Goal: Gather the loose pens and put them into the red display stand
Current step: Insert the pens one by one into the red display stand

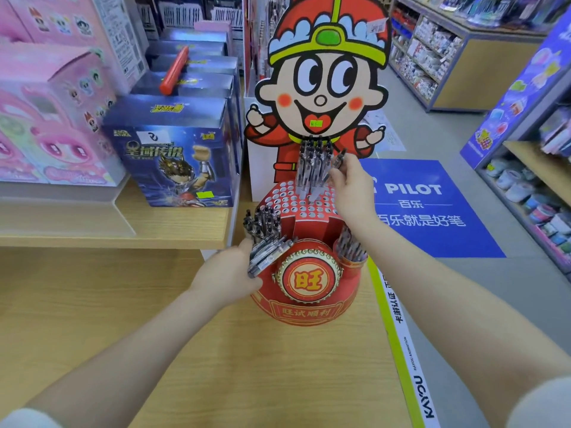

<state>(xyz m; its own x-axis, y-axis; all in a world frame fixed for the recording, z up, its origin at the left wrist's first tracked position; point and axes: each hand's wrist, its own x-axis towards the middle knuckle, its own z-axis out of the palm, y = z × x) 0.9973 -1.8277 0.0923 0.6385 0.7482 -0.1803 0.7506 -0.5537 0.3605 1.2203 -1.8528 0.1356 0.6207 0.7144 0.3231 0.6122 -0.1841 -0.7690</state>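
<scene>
A bundle of pens [267,256] is gripped in the left hand [230,273] beside the stand [304,304] as a ready supply; one pen [338,159] is pinched in the right hand [349,183] over the holed top, apparently for slotting in.

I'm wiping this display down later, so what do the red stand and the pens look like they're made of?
The red display stand looks like printed cardboard with a slight sheen: flat folded panels, punched holes on top, cut edges. The pens seem to be clear plastic barrels with dark caps or grips; the bundle in the left hand looks the same. Motion blur leaves finer detail open.
</scene>
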